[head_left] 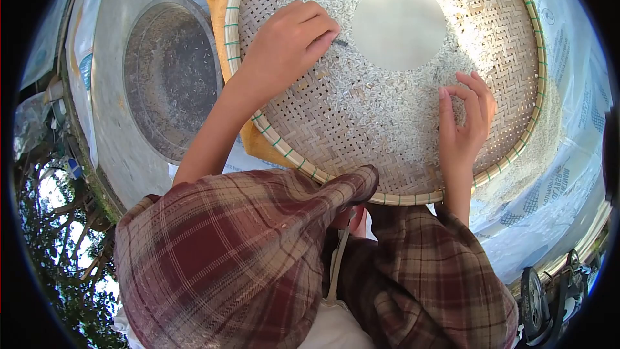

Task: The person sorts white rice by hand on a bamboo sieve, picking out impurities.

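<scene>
A round bamboo winnowing tray [316, 148], bound with green ties along its rim, lies before me with white rice grains [381, 116] spread over its weave. My left hand [294, 35] is over the left part of the tray, fingers closed in a pinch. A small dark sliver [341, 42] shows right at its fingertips; I cannot tell whether they grip it. Above the right side of the rice is my right hand [470, 110], its fingers bent and apart with nothing between them. A pale round blurred patch [399, 27] hides the tray's upper middle.
A dark grey basin [210, 100] with a few scattered grains stands left of the tray. Yellow-orange cloth [258, 145] pokes out beneath the tray's left edge. Printed white-blue sacking [549, 184] extends on the right, with more grain [546, 129] beside the rim.
</scene>
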Tool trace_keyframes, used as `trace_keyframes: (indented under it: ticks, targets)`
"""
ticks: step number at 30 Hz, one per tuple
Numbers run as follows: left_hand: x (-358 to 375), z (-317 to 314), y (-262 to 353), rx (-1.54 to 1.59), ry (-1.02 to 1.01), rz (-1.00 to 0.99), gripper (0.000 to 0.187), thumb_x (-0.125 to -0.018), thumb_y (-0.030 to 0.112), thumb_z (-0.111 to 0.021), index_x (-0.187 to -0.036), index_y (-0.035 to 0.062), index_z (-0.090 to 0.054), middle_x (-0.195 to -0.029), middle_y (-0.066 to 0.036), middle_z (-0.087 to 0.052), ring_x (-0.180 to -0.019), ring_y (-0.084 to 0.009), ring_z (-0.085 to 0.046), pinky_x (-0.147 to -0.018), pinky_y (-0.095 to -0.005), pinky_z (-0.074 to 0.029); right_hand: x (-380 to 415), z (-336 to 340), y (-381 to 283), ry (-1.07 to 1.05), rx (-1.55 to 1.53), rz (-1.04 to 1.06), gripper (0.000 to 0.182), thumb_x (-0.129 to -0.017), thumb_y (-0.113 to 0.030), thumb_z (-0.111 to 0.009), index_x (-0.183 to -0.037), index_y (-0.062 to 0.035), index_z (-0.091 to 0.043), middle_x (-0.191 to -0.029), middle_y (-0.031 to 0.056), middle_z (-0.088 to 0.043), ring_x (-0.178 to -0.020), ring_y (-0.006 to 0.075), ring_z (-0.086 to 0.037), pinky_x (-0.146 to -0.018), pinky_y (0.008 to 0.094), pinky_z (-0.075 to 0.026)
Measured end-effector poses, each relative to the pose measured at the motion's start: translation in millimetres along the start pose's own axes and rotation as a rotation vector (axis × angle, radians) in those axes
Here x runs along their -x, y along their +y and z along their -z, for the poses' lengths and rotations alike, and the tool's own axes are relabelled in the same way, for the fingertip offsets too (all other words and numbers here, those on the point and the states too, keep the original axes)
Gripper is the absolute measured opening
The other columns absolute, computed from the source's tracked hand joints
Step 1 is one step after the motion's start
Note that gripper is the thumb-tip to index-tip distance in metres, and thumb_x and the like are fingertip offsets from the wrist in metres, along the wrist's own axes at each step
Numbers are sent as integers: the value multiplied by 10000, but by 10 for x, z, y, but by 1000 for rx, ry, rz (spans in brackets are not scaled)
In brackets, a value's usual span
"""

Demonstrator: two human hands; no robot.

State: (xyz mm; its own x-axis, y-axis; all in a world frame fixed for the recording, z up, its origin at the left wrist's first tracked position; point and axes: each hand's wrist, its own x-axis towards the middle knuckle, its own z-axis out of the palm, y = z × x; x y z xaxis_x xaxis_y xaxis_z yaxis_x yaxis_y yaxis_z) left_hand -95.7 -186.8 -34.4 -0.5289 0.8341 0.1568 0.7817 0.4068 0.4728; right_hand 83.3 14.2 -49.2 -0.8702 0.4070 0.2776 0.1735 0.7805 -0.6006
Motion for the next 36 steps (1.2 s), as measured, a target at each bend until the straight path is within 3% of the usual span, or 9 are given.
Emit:
trace_keyframes:
  ticks: [1, 6, 12, 16, 17, 19, 24, 33, 36]
  targets:
    - [-6, 20, 18, 1, -1, 0, 117, -797, 79, -629, -910, 48, -632, -870, -42, -586, -805, -178, -572, -701, -278, -460, 1, 0, -1, 0, -3, -7, 82, -769, -53, -659, -838, -49, -615, -1048, 88, -576, -1090, 311, -496, -918, 411, -366]
    - [26, 75, -22, 514, -37, 485, 94, -826, 136, -638, -876, 57, -631, -859, 6, -621, -752, -91, -568, -691, -237, -452, 1, -5, 7, 3, -11, -8, 91, -770, -56, -661, -846, -48, -610, -1045, 89, -576, -1088, 312, -497, -913, 407, -372]
    - [29, 108, -104, 964, 12, 499, 123, -847, 114, -626, -934, 34, -590, -846, -18, -613, -797, -81, -563, -743, -233, -450, 13, 3, 10, 0, -39, -17, 110, -776, -58, -655, -874, -48, -606, -1052, 97, -574, -1091, 314, -494, -913, 406, -372]
    - [22, 107, -56, 796, 28, 480, 109, -846, 101, -617, -931, 34, -606, -840, -8, -614, -772, -82, -563, -738, -239, -454, -103, 26, -69, -71, -57, 31, 223, -807, -100, -637, -1021, -60, -588, -1132, 103, -559, -1140, 297, -481, -949, 403, -358]
    - [23, 95, -45, 600, 7, 419, 107, -837, 95, -619, -924, 32, -618, -833, -9, -617, -750, -86, -563, -718, -238, -455, -168, 25, -98, -73, -58, 33, 223, -807, -100, -637, -1021, -60, -588, -1132, 103, -559, -1140, 297, -481, -949, 403, -358]
    - [11, 82, -14, 402, -7, 365, 107, -828, 88, -620, -917, 30, -630, -825, -11, -620, -729, -89, -564, -699, -237, -456, -360, -34, -154, -140, 54, 235, 320, -787, -150, -650, -1081, -66, -558, -1152, 92, -529, -1136, 300, -463, -942, 415, -334]
    - [8, 59, 44, 176, -55, 246, 117, -800, 88, -630, -896, 23, -642, -807, -57, -616, -670, -143, -576, -622, -265, -458, -663, -388, -227, -93, -26, 353, 257, -783, -171, -646, -1021, -94, -585, -1122, 75, -533, -1110, 278, -477, -931, 406, -337]
    - [-17, -4, 71, -68, -26, 45, 87, -781, 69, -616, -852, 18, -616, -791, -99, -579, -737, -259, -575, -650, -328, -470, -705, -774, -386, -106, -51, 382, 161, -736, -152, -665, -888, -116, -624, -969, 32, -542, -1006, 217, -494, -935, 392, -332]
    - [8, 1, 82, 12, -7, 84, 127, -771, 66, -623, -887, 15, -620, -779, -91, -590, -704, -216, -584, -645, -299, -470, -704, -830, -377, -65, -36, 435, 151, -732, -149, -666, -876, -118, -631, -995, 33, -549, -1026, 215, -493, -942, 399, -329]
